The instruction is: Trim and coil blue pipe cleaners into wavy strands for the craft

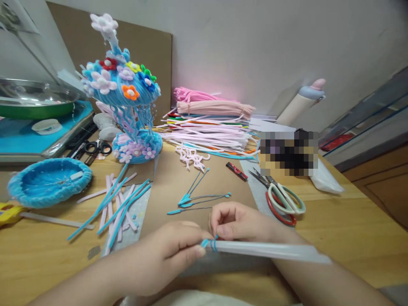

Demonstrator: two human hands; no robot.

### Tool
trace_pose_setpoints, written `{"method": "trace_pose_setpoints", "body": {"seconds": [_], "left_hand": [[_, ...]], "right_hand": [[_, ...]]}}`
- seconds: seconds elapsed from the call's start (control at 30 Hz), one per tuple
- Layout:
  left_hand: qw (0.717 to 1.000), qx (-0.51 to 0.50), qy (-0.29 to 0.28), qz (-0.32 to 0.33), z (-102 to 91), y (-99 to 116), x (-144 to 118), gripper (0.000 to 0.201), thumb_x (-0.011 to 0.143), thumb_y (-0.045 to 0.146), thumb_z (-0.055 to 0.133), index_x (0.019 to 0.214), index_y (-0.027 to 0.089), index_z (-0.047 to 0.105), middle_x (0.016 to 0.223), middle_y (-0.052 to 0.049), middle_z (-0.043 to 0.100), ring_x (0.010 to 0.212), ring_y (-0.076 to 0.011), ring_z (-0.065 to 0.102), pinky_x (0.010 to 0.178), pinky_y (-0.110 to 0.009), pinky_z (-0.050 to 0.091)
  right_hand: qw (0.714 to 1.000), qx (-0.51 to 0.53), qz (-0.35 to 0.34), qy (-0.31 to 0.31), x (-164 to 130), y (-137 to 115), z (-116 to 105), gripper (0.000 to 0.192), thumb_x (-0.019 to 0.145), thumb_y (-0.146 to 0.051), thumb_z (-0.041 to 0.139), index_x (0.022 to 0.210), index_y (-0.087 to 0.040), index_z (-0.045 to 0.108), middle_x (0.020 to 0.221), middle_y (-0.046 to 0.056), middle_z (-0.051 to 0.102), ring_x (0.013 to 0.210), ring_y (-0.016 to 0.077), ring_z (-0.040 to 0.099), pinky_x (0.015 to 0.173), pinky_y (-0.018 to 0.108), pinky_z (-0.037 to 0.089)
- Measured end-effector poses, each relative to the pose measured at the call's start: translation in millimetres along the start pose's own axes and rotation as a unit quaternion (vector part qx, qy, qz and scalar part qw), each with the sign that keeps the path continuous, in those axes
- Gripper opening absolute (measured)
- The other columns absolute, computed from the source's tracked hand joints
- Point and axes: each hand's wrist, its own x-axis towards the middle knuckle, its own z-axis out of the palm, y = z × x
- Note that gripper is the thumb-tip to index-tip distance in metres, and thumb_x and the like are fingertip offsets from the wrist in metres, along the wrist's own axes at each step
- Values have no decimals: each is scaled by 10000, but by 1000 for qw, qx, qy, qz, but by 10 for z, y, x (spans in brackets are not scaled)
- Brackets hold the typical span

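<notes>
Our left hand (178, 253) pinching a blue wire (213, 245) against a translucent stick (264, 249), our right hand (237, 223) gripping the wire's end, low over our wooden table (344, 221), flat cardboard (170, 178) beyond, pale wall (255, 51) behind.

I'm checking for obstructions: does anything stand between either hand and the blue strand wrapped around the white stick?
Nothing visible does: the left hand holds the blue strand against the white stick, and the right hand is right beside the strand.

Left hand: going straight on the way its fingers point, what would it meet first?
Probably the right hand, its fingers just ahead beside the white stick; depth leaves the exact gap unclear.
</notes>
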Motion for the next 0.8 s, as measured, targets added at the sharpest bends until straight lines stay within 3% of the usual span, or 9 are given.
{"method": "trace_pose_setpoints", "body": {"seconds": [0.1, 0.17, 0.27, 0.4, 0.53, 0.67, 0.8], "left_hand": [[991, -128, 35, -34, 29, -39, 23, 252, 934, 295, 404, 946, 198, 637, 766, 16, 558, 752, -127, 498, 709, -222, 380], [975, -203, 55, -66, 76, -80, 47, 280, 928, 345, 410, 885, 171, 624, 609, 52, 414, 582, -99, 394, 573, -205, 336], [951, -280, 85, -102, 155, -142, 79, 313, 909, 412, 430, 778, 161, 563, 548, 83, 272, 480, -79, 242, 463, -200, 232], [946, -274, 123, -124, 203, -161, 108, 293, 891, 413, 451, 805, 166, 585, 527, 81, 293, 469, -87, 238, 453, -208, 205], [945, -253, 161, -133, 188, -129, 131, 297, 863, 416, 471, 848, 170, 636, 500, 74, 313, 468, -98, 234, 448, -212, 199], [906, -372, 124, -161, 161, -123, 120, 289, 836, 460, 511, 788, 180, 569, 486, 100, 249, 408, -71, 153, 375, -194, 140], [845, -501, 61, -174, 116, -107, 59, 255, 846, 409, 546, 745, 179, 503, 565, 94, 327, 393, -34, 130, 346, -172, 95]], "right_hand": [[997, -8, -48, 56, 12, 5, 52, 326, 705, -424, 724, 714, -144, 556, 606, -28, 568, 520, 74, 506, 492, 188, 374], [989, -53, -84, 112, 17, 0, 89, 287, 722, -390, 709, 698, -143, 564, 613, -24, 565, 540, 80, 508, 522, 201, 405], [979, -94, -89, 156, 32, 3, 134, 221, 768, -348, 645, 703, -157, 555, 580, -39, 535, 511, 78, 477, 491, 198, 399], [980, -76, -66, 172, 63, 26, 188, 169, 753, -312, 611, 707, -166, 541, 519, -68, 473, 443, 65, 430, 428, 183, 350], [979, -65, -60, 186, 87, 57, 208, 217, 731, -336, 651, 802, -135, 609, 564, -49, 523, 428, 51, 430, 419, 185, 336], [980, -48, -82, 175, 83, 96, 166, 301, 733, -407, 690, 808, -120, 640, 621, -2, 601, 441, 52, 458, 424, 193, 360], [982, -30, -115, 149, 56, 122, 130, 284, 721, -398, 722, 802, -130, 674, 684, 32, 656, 519, 82, 520, 450, 199, 401]]}}
